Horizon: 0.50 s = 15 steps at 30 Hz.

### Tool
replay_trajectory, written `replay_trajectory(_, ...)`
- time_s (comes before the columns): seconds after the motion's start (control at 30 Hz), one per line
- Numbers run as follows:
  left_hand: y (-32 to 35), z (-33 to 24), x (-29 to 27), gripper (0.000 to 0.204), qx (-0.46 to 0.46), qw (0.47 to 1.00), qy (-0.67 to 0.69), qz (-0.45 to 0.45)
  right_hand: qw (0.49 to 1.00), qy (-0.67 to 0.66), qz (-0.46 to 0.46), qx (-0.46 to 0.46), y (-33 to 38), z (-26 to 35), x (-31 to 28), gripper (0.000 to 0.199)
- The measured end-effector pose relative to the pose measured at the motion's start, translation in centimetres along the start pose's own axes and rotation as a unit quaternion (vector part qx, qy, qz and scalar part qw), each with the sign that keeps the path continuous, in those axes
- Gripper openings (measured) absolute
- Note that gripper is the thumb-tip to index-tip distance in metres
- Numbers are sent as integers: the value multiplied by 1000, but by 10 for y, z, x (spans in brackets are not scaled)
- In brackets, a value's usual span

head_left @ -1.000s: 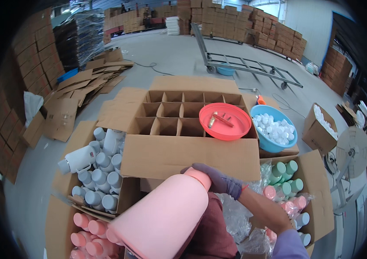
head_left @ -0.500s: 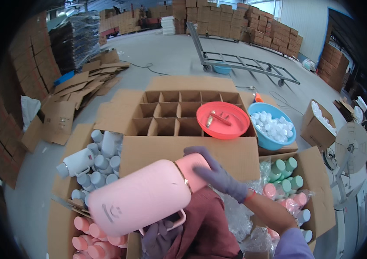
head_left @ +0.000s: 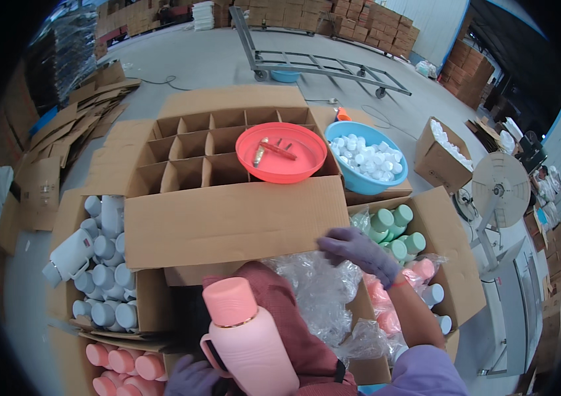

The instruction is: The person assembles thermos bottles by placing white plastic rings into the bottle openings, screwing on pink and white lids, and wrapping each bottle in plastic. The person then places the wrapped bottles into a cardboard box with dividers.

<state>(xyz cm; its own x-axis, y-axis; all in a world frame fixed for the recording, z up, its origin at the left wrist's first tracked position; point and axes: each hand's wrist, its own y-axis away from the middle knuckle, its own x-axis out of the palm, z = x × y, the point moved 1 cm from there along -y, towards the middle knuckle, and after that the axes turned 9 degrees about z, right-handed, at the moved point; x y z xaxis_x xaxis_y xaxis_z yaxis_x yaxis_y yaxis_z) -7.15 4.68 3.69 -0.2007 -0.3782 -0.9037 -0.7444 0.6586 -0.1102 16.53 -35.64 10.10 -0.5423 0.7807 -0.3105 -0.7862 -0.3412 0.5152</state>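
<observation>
A large pink bottle point(head_left: 259, 350) with a darker pink cap point(head_left: 230, 301) and a side handle leans a little left, in front of my dark red trouser leg. My left hand point(head_left: 191, 377), in a purple-grey glove, closes at the lower end of its handle; the lower edge partly cuts the hand off. My right hand point(head_left: 362, 253), gloved alike, is away from the bottle with its fingers apart. It hovers at the carton flap's right corner, above crumpled clear plastic bags point(head_left: 310, 290), and holds nothing I can see.
A divided carton point(head_left: 237, 211) stands ahead, bearing a red basin point(head_left: 282, 177) of small tools. Beside it sits a blue basin point(head_left: 367, 185) of white caps. Cartons of pale blue bottles point(head_left: 103, 247), pink bottles point(head_left: 122, 361) and green bottles point(head_left: 396, 249) flank me. A cart point(head_left: 320, 63) stands beyond.
The pink bottle has swung from lying tilted across my front to nearly upright, lower down. My right hand has let go of its cap and moved right. The view has shifted rightward.
</observation>
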Motion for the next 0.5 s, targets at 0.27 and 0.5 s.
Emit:
replay_trajectory(0.27, -75, 1, -54, 26, -154, 959, 97, -215, 922, 328, -201, 45, 21, -250, 5, 47)
replay_trajectory(0.5, -138, 11, -84, 28, -94, 955, 211, -185, 931, 69, -273, -231, 88, -46, -49, 19)
